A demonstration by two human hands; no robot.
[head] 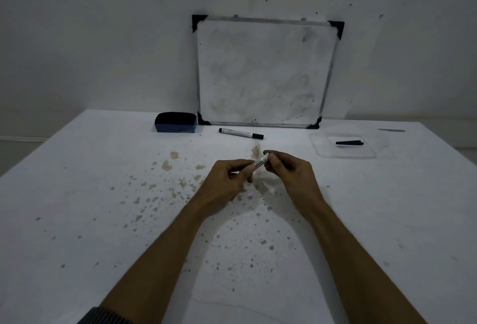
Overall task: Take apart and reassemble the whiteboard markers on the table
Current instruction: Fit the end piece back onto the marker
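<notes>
Both hands pinch one white marker barrel (260, 161). Left hand (225, 185) grips its lower part; right hand (289, 172) fingertips clasp the upper end.

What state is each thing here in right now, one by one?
Held marker: gripped at both ends, off the table, cap end hidden.
Left hand: closed on the held marker.
Right hand: closed on its far end.
Second marker: capped, lying flat.
Black cap piece: lying in the clear tray.
Eraser: resting beside the board.
Whiteboard: smudged, leaning on the wall.
Table: stained.
</notes>
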